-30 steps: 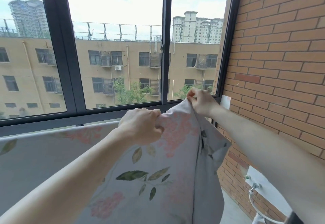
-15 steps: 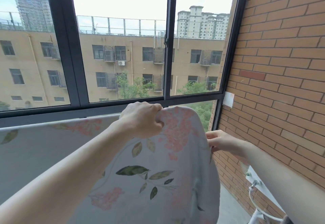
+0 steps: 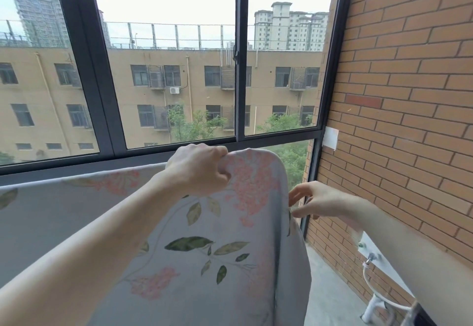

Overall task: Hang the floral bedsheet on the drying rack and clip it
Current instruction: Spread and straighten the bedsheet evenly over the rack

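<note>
- The pale grey cotton bedsheet printed with pink blossoms and green leaves [image 3: 204,248] is draped over a bar that the cloth hides completely, running from the left edge of the view to a rounded corner near the red-brown brick wall [image 3: 409,95]
- The left hand [image 3: 199,169] is a closed fist on the top fold near that corner, bunching the fabric; it looks like the only firm hold on the sheet
- The right hand [image 3: 317,201] hovers at the sheet's right edge with fingers loosely spread and thumb and forefinger nearly meeting at the hem; I cannot tell whether they actually pinch cloth
- No clip is visible anywhere, so the sheet seems held by drape and by the fist alone; if the left hand lets go before a clip is on, the heavier hanging side could drag the sheet off
- The bunch under the fist could be clipped in as a thick wad, which a clip may grip poorly
- A tug at the right hem could pull the corner off the end of the bar toward the grey concrete floor [image 3: 330,300]
- The dark-framed window [image 3: 238,69] appears shut, so wind seems a small worry
</note>
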Demonstrator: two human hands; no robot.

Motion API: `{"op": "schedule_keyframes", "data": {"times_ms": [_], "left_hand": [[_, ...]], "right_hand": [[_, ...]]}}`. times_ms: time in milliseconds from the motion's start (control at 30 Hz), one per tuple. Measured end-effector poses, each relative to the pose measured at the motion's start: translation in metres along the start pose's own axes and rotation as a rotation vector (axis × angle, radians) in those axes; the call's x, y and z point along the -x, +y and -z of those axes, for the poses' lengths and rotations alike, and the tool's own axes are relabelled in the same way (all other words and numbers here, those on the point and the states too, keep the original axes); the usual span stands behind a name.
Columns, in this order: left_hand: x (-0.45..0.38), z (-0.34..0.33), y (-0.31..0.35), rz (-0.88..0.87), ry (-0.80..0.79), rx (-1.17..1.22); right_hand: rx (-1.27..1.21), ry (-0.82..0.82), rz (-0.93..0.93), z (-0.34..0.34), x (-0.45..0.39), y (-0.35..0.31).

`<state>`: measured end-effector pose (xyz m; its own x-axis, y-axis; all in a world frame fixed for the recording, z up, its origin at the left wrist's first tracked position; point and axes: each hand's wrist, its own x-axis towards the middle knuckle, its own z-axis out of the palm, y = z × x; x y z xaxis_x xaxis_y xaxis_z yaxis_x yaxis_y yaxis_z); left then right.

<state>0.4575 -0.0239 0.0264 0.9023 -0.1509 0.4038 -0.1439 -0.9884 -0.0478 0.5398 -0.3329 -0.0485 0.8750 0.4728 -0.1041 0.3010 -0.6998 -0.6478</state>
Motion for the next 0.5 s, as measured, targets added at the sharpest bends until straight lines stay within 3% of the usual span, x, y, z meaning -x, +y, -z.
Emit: {"op": "schedule_keyframes", "data": {"times_ms": [100, 200, 400, 500], "left_hand": [[0.001, 0.001, -0.002, 0.001, -0.011, 0.000], [0.002, 0.001, 0.000, -0.001, -0.016, 0.003], [-0.001, 0.002, -0.001, -0.012, -0.017, 0.003], [-0.003, 0.001, 0.002, -0.015, -0.021, 0.015]], "right_hand": [[0.180, -0.004, 0.016, -0.016, -0.006, 0.002], [0.124, 0.095, 0.014, -0.020, -0.009, 0.009], [0.272, 0.537, -0.033, 0.018, -0.027, 0.008], [0.231, 0.726, 0.037, 0.032, -0.040, -0.015]]}}
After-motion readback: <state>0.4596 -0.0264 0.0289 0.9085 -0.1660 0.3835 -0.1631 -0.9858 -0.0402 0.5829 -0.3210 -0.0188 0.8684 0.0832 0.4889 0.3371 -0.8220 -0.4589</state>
